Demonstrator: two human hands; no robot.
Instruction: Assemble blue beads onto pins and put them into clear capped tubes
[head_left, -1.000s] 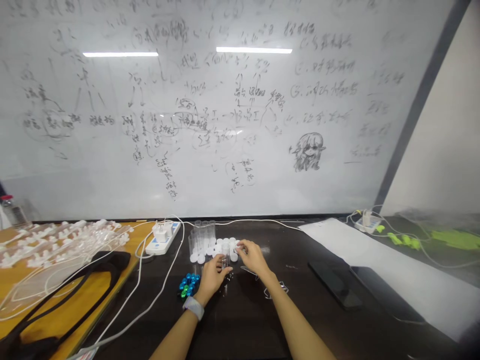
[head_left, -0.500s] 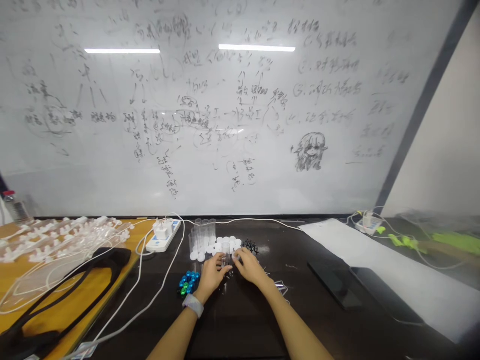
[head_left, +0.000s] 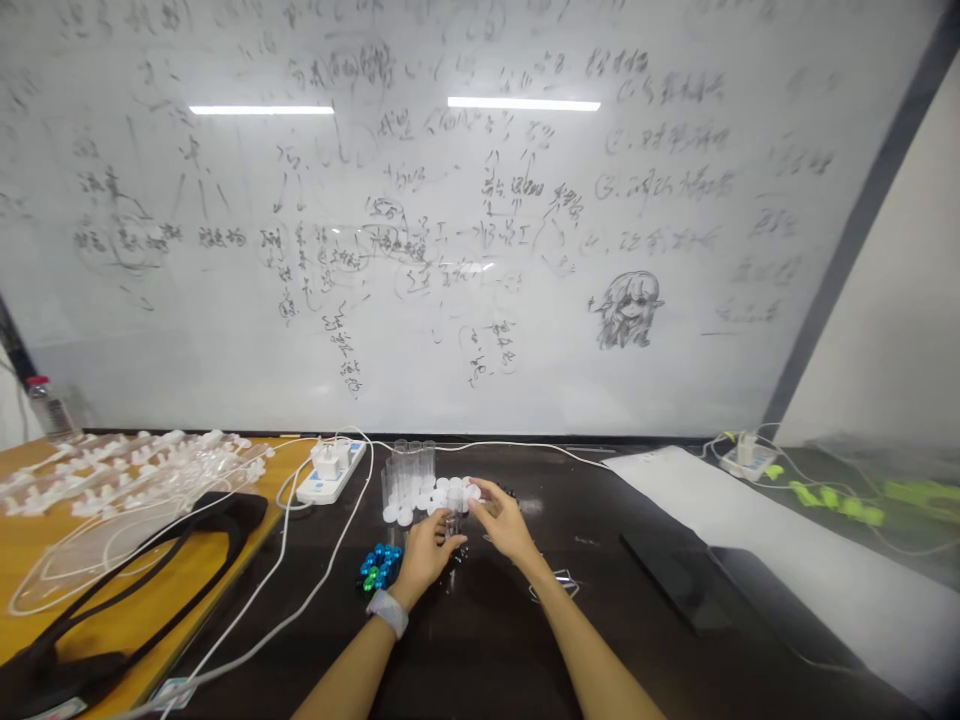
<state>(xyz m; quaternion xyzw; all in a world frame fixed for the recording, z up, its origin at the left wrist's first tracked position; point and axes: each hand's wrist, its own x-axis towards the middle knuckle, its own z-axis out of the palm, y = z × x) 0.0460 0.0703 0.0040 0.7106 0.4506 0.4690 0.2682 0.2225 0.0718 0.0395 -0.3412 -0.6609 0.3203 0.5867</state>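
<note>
My left hand (head_left: 425, 553), with a pale band on its wrist, is closed around a small clear plastic tube (head_left: 451, 522) held above the dark table. My right hand (head_left: 504, 521) pinches a white round cap (head_left: 472, 492) at the right end of a cluster of white caps (head_left: 448, 490). Behind my left hand, several clear tubes with white bottoms (head_left: 409, 475) stand upright in a group. Shiny blue and green balls (head_left: 380, 567) lie left of my left wrist. Small black pieces (head_left: 509, 493) are partly hidden behind my right hand.
A white power strip (head_left: 330, 475) with trailing cables stands at the back left. White plastic parts (head_left: 135, 465) and a black strap (head_left: 225, 520) lie on the yellow table. To the right are two dark flat devices (head_left: 675, 580) and a white sheet (head_left: 720, 510). A whiteboard (head_left: 480, 380) rises behind.
My right hand has moved slightly up and away from the clear tube to the white caps. My left hand stays around the tube. The view has shifted slightly.
</note>
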